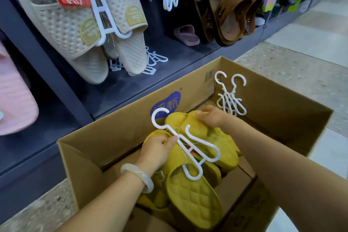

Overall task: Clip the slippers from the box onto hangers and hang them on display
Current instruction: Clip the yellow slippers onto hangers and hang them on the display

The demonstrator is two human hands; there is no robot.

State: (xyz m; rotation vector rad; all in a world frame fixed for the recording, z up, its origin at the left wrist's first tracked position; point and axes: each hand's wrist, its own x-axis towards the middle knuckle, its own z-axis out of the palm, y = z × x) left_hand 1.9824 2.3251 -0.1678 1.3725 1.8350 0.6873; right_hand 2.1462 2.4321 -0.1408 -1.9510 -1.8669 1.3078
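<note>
- The step in hand looked like the clipping: a pair of yellow quilted slippers (190,184) lay over the open cardboard box (273,111), with a white plastic hanger (190,149) laid across their uppers.
- The left hand (158,150) sat at about nine o'clock of the pair, thumb and fingers pinched on the hanger's neck just below the hook.
- The right hand (211,117), at about one o'clock of the pair, had its fingers curled over the toe end of the far slipper.
- Whether the hanger's prongs had already caught both slippers could not be told; they lay on the uppers.
- Spare white hangers (230,96) rested against the box wall at one o'clock of the right hand.
- Next, by my judgement, the prongs wanted seating under both straps, then a lift to the dark display rack (131,81) at eleven o'clock, where beige slippers (90,43) already hung.
</note>
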